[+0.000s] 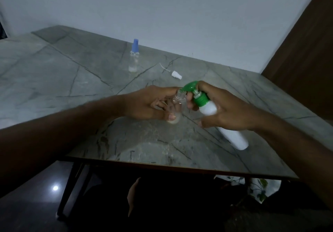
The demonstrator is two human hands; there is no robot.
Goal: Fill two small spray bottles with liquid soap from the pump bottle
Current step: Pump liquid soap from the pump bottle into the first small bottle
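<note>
My left hand (149, 104) grips a small clear spray bottle (177, 105) with its top off, standing on the grey marble table (72, 80); a little white liquid sits at its bottom. My right hand (228, 109) holds the white pump bottle (232, 136) tilted, a finger over its green pump head (192, 86), whose spout sits at the open neck of the small bottle. A second small clear bottle (133, 60) with a blue cap stands farther back. The removed white spray nozzle (176, 74) with its thin tube lies between them.
A pale wall rises behind the table and a brown panel (306, 51) stands at the right. The table's near edge runs just below my forearms, with dark floor and a black table leg (72, 183) beneath.
</note>
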